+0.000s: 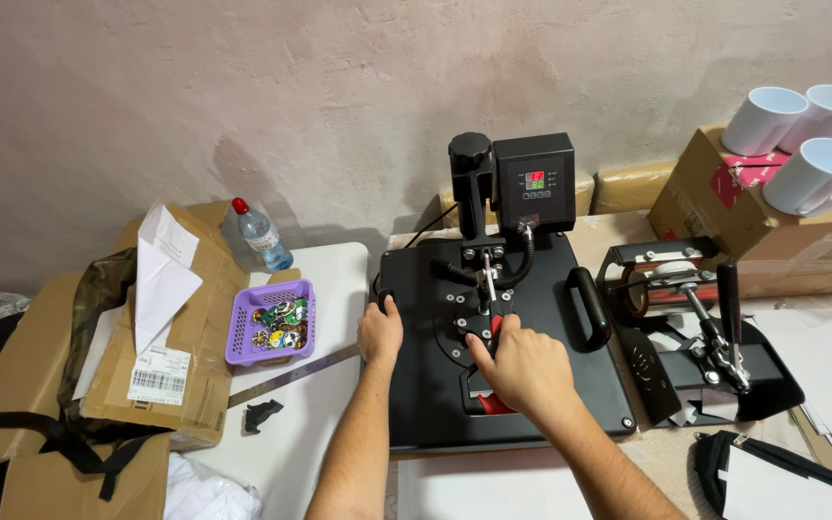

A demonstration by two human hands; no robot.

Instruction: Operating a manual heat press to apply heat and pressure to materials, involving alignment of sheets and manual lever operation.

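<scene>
- I take the black heat press point(507, 337) as my landmark; its upright column and control box point(533, 181) block any pass across its back edge.
- My left hand point(379, 330) grips the press's left edge, my right hand point(522, 364) lies on top around the red centre piece.
- Left of the press, a strip of white table point(329, 279) lies open, narrowed by a purple basket point(272, 322) and a metal ruler point(293, 376).
- Further left, cardboard boxes point(98, 366) and a water bottle point(262, 234) wall things off.
- Right of the press, the mug press point(695, 327) with its raised lever stands just beside; little gap.
- Behind that, a box point(724, 207) bearing white mugs point(811, 130).
</scene>
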